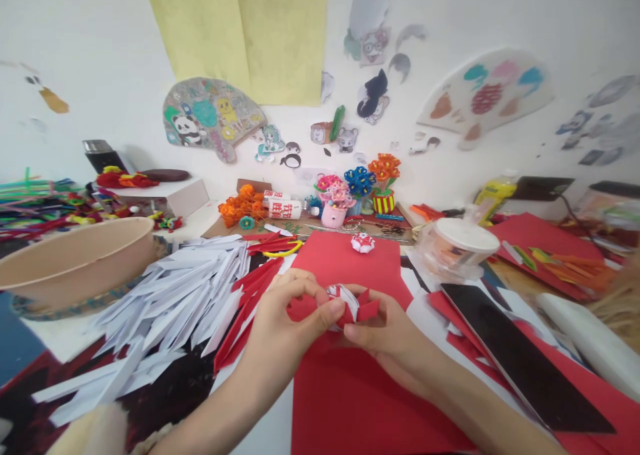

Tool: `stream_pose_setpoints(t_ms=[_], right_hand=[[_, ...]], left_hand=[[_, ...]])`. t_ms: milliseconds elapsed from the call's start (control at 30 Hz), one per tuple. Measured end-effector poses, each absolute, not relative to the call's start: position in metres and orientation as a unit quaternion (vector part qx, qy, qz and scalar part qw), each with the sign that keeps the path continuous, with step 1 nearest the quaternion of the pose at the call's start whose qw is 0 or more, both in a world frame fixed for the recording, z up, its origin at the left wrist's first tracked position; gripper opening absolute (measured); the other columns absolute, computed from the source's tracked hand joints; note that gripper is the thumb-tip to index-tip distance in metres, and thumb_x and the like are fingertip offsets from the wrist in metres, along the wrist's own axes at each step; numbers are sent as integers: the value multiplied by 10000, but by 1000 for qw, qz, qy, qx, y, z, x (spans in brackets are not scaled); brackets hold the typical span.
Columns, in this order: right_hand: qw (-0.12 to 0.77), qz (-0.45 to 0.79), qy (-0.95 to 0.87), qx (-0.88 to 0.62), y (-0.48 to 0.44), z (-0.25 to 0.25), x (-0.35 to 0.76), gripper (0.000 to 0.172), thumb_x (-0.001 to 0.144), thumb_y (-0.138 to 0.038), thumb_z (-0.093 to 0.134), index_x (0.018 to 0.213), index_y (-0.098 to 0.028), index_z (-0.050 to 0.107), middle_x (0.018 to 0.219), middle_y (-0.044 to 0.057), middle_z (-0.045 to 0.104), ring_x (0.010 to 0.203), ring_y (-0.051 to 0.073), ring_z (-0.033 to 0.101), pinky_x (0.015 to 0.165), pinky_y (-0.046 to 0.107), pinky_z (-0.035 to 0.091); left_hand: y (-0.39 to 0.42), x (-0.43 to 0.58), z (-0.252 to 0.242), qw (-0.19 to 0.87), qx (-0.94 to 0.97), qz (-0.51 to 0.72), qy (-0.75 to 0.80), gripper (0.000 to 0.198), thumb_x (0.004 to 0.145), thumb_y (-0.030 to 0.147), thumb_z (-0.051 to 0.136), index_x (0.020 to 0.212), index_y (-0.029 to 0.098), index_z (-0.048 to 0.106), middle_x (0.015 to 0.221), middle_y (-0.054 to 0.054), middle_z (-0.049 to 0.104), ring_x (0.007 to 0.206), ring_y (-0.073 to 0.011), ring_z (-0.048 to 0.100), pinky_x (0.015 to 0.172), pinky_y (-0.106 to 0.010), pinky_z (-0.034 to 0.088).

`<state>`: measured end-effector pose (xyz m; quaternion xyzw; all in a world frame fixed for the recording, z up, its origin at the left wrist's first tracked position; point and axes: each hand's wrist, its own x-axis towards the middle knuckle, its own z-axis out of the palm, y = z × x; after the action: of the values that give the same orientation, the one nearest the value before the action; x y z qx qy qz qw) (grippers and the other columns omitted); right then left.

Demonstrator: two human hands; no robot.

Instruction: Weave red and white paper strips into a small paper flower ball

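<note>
My left hand [285,325] and my right hand [385,338] meet over a red paper sheet [350,395], both pinching a small red and white folded paper piece [347,303]. The left thumb and fingers press on its left side. The right fingers curl under its right side. A finished red and white paper ball [363,243] lies further back on the same sheet. A heap of folded white paper strips [170,301] and a few red ones [245,308] lies to the left of my hands.
A beige bowl [75,258] stands at the left. A dark tablet [520,358] lies at the right, a clear lidded tub [457,245] behind it. Paper flower pots [383,188], glue bottles [283,208] and pipe cleaners [35,205] line the back by the wall.
</note>
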<state>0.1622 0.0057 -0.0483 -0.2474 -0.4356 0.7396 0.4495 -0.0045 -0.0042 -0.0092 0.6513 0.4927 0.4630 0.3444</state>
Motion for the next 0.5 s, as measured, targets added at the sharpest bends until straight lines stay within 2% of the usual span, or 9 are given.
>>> stream_pose_setpoints(t_ms=[167,400,500], right_hand=[[471,721,-426,-275,4,-45,158,288,671,-242,870,922,-208,733,876,21,686,832,184,657,726,314,579],[469,724,-430,-269,3,-43,159,221,694,-263,847,860,-198,715,860,31,703,803,208,681,690,355,606],[482,718,-421,-275,2,-42,159,193,672,-251,858,750,-192,692,844,23,701,790,202,678,657,331,603]], left_hand=[[-5,-2,-10,346,653,460,493,249,791,400,677,655,216,578,777,-7,618,791,-193,552,718,-317,419],[-4,-1,-15,403,621,461,489,221,838,421,624,809,211,561,775,9,580,720,-155,518,656,-274,403],[-3,0,-16,420,616,461,481,232,831,426,637,828,209,555,758,18,574,678,-141,513,633,-259,405]])
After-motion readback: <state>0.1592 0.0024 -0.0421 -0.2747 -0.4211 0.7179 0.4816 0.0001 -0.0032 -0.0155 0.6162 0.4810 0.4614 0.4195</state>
